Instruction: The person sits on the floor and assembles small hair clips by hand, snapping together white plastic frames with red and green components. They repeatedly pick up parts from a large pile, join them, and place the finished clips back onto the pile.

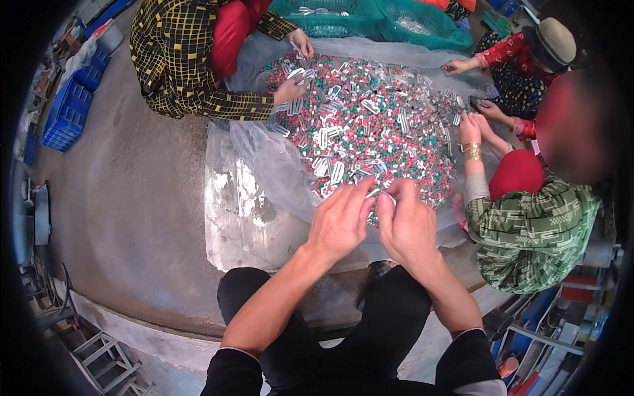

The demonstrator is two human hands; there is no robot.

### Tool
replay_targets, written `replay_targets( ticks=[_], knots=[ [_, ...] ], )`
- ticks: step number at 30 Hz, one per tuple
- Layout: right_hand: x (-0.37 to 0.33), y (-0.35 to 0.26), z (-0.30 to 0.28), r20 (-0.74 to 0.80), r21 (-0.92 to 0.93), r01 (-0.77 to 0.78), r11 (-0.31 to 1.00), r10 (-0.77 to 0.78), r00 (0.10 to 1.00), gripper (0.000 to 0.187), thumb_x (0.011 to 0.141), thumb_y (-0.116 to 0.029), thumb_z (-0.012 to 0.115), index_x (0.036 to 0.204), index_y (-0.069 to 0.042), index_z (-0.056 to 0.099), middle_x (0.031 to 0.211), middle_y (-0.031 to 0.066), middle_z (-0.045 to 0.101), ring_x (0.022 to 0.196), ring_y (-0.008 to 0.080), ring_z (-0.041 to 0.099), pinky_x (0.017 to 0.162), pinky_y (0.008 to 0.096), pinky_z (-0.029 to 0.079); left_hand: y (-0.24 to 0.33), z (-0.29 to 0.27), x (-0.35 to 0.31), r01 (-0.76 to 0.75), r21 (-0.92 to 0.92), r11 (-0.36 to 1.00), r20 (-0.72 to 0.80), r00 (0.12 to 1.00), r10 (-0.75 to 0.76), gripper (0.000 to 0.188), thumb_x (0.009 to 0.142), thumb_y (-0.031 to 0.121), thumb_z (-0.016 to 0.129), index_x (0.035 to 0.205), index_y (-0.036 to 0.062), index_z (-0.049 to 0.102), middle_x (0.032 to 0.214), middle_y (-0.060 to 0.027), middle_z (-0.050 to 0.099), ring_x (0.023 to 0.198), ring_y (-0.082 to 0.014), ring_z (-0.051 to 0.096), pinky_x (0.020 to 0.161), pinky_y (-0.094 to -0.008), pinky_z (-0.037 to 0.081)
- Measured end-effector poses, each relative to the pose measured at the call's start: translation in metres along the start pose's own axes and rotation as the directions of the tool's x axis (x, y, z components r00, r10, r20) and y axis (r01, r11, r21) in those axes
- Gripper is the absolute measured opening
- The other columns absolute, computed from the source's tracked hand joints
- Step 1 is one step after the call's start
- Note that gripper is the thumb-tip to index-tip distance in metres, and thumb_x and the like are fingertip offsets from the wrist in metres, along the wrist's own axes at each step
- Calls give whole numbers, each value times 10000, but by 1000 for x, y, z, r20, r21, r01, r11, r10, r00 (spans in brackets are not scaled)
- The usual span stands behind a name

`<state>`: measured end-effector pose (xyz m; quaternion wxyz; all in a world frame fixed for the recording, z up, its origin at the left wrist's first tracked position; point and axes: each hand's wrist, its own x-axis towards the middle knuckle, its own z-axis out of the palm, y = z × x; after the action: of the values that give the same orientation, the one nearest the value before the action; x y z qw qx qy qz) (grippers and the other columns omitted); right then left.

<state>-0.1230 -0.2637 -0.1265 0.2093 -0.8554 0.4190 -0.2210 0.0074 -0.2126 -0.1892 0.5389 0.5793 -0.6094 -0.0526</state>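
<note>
Loops (337,173) among beads (428,173), mesh sheet (264,153); grey floor (145,191), blue crates (66,119)

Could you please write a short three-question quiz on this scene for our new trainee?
1. True or false: the wearer's left hand and right hand both pinch one white piece.
2. Which colour are the stacked plastic crates toward the left edge? A) red B) blue C) yellow
3. Fill in: from the wearer, the green mesh baskets stand on the ___ side of the colourful pile.

Key: 1. True; 2. B; 3. far
</note>
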Motion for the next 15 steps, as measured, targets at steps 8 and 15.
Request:
replay_targets(
  ticks=[8, 15],
  knots=[
    [26, -10, 6, 20, -70, 214, 974, -213, 977, 376, 962, -180, 520, 626, -36, 609, 605, 136, 597, 550, 326, 553, 701, 446, 408, -5, -16, 11, 141, -7, 990, -100, 985, -141, 158, 888, 98, 661, 1031, 32, 676, 768, -113, 669, 648, -282, 658, 579, -382, 524],
    [25, -20, 28, -107, -243, 333, 911, -366, 924, 352, 944, -130, 503, 609, -53, 579, 581, 102, 548, 580, 279, 535, 748, 455, 353, -5, -23, 10, 368, -158, 916, -40, 925, -379, 146, 943, 166, 617, 987, 49, 692, 799, -147, 711, 674, -299, 699, 578, -383, 536]
  ],
)
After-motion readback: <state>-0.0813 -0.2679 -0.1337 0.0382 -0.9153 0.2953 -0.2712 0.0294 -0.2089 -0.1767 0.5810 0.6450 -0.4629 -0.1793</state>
